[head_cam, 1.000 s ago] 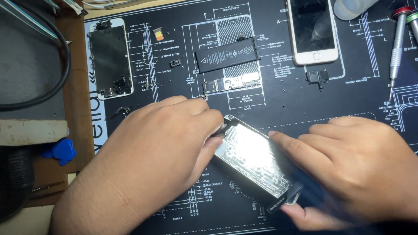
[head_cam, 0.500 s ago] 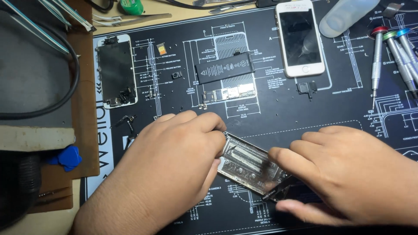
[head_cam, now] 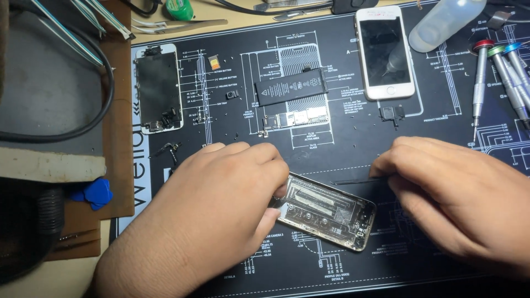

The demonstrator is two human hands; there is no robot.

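Two hands share the job: your left hand (head_cam: pixel 221 204) pins the empty phone housing (head_cam: pixel 326 212) flat on the worktop mat (head_cam: pixel 441 265) so it can't slide, while your right hand (head_cam: pixel 452 187) pinches a thin black strip (head_cam: pixel 353 180) just beside it.

Head camera looks steeply down, close, onto the repair mat (head_cam: pixel 353 138).
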